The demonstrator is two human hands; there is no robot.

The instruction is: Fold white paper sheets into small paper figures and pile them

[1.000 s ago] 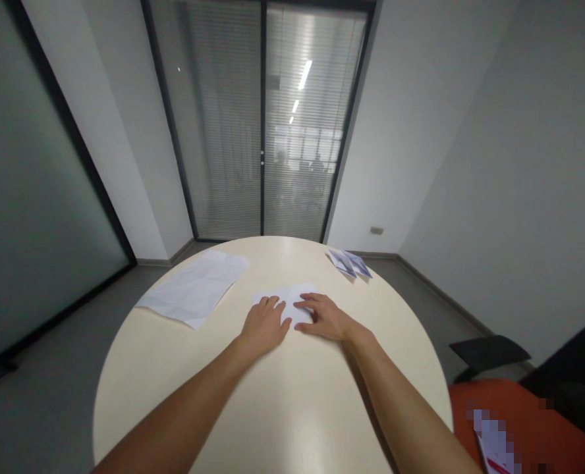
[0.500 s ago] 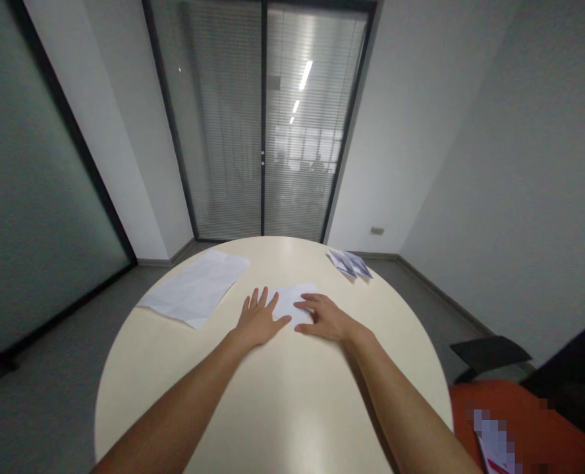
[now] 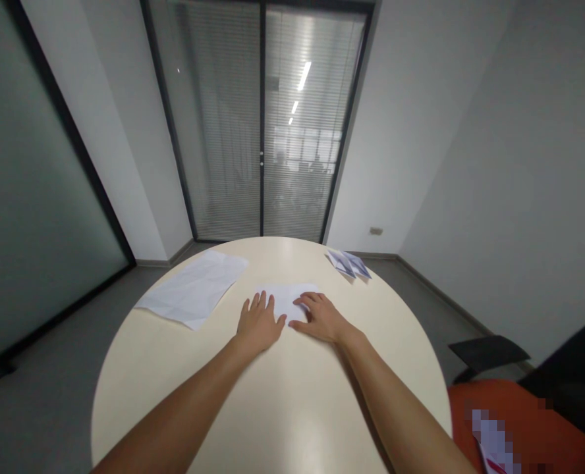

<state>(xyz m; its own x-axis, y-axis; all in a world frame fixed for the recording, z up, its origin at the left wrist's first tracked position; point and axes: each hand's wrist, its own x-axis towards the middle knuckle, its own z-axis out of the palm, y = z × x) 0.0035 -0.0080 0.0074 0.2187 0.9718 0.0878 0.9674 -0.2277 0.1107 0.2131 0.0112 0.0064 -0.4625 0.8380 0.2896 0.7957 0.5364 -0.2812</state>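
Note:
A small folded white paper (image 3: 288, 296) lies in the middle of a round cream table (image 3: 273, 395). My left hand (image 3: 257, 324) lies flat on the paper's left part, fingers stretched out and close together. My right hand (image 3: 319, 317) rests on its right part, fingers extended and pressing down on the sheet. Both hands touch each other's side near the thumbs. Neither hand grips anything.
A larger creased white sheet (image 3: 194, 288) lies at the table's left. Folded printed papers (image 3: 348, 263) sit near the far right edge. An orange chair (image 3: 520, 428) and a dark armrest (image 3: 487, 351) stand at the right. Glass doors with blinds are behind the table.
My left hand, fingers spread half a second ago, has drawn its fingers together and slid slightly toward me. My right hand has shifted a little to the left on the paper.

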